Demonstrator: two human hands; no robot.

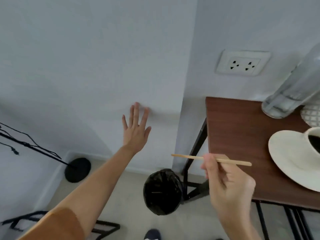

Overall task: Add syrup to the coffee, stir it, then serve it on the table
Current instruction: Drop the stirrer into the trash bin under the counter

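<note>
My right hand [226, 186] pinches a thin wooden stir stick [187, 156], held level in the air just left of the brown table [239, 135]. The stick's left end points over a bin lined with a black bag [162, 191] on the floor. A white cup of dark coffee [313, 141] stands on a white saucer [290, 161] at the table's right edge, cut off by the frame. My left hand [136, 129] is raised with straight, spread fingers in front of the white wall, holding nothing.
A clear glass bottle [294, 87] and a white patterned object [311, 115] stand at the table's back right. A wall socket [242, 63] is above the table. A black stand with a round base [78, 169] is on the floor at left.
</note>
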